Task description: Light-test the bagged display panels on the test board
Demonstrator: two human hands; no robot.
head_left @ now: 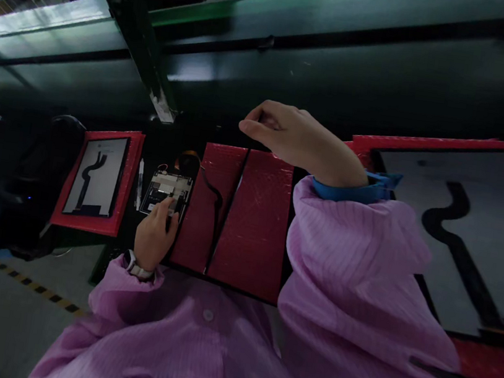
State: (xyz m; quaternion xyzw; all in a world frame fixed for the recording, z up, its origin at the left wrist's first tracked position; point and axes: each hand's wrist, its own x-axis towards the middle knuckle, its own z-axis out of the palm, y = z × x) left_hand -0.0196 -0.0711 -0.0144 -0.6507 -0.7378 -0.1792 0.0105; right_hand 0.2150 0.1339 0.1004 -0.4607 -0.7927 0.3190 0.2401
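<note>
My left hand (155, 235) reaches over the lower edge of an opened electronic device (155, 191) with a bare circuit board. Its fingers are apart, with the tips resting on or just above the board. A dark flat cable (214, 193) runs from an orange ribbon near the device across a red bubble-wrapped panel (255, 214). Above that panel's far edge, my right hand (288, 131) hangs in the air. Its thumb and fingertips are pinched together, and whatever may be between them is too small or hidden to tell. A blue strap (349, 192) circles the right wrist.
A screen panel with a black flex cable (99, 174) lies on red wrap at left. A larger one (404, 173) lies at right, partly behind my right sleeve. A white pen-like stick (139, 184) lies beside the device. A green post (144, 55) rises behind the bench.
</note>
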